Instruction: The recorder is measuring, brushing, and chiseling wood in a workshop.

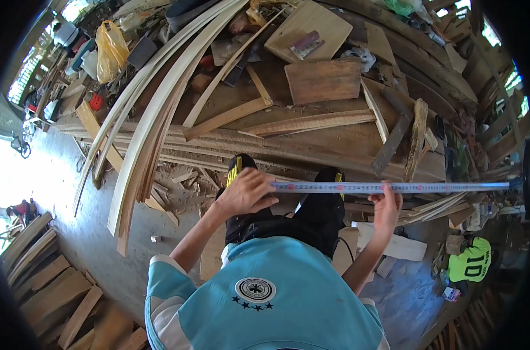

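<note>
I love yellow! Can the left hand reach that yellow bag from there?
Probably not: the left hand holds the tape measure, and long wooden strips lie before the yellow bag, farther off.

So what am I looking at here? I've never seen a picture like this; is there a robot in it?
No robot: these are a person's two bare hands. The single picture comes from the left one of two wide fisheye cameras worn on the head, looking down, so straight edges bend and the corners go black. The light blue shirt is the wearer's own.

The left hand pinches the left end of a tape measure. The right hand has its fingertips at the tape farther along; how firmly is hard to tell.

Beyond, a wide wooden surface bears loose boards, an L-shaped tool and long pale strips that overhang its edge.
</note>
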Demonstrator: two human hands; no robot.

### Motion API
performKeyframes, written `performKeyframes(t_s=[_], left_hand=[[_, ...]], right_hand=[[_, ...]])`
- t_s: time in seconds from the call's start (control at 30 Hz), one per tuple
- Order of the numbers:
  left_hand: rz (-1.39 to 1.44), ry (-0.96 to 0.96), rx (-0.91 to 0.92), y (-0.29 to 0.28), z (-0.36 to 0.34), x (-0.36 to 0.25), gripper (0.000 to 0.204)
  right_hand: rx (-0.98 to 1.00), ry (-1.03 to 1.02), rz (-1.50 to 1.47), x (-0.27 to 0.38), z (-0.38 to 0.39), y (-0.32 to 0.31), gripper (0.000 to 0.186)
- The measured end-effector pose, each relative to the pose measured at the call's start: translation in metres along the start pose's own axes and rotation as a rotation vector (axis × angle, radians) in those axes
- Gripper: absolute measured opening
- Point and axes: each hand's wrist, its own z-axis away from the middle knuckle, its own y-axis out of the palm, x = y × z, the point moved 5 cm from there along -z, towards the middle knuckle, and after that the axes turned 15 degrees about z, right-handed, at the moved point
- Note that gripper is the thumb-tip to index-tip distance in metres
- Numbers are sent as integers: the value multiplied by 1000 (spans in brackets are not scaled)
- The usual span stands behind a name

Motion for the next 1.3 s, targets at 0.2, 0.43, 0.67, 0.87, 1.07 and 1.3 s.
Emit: performKeyframes(t_s=[0.2, 0.43, 0.67, 0.87, 1.07, 1.3], left_hand=[[999, -1444, -1070, 31, 76, 132, 32], [1195, -1023, -1374, 57, 53, 159, 24], [1460, -822, -1448, 36, 107, 117, 18], [1325, -758, -1356, -15, 133, 84, 27], [1482, -634, -1237, -15, 146, 76, 33], [1673, -478, -1415, 2, 129, 86, 30]], right_hand=[[-162, 58, -48, -10, -4, -60, 8], [-170, 120, -86, -31, 0, -56, 10], [-46, 162, -76, -41, -7, -32, 13], [176, 99, -30, -18, -12, 22, 34], [270, 192, -37, -11, -6, 48, 47], [264, 219, -60, 3, -5, 62, 45]])
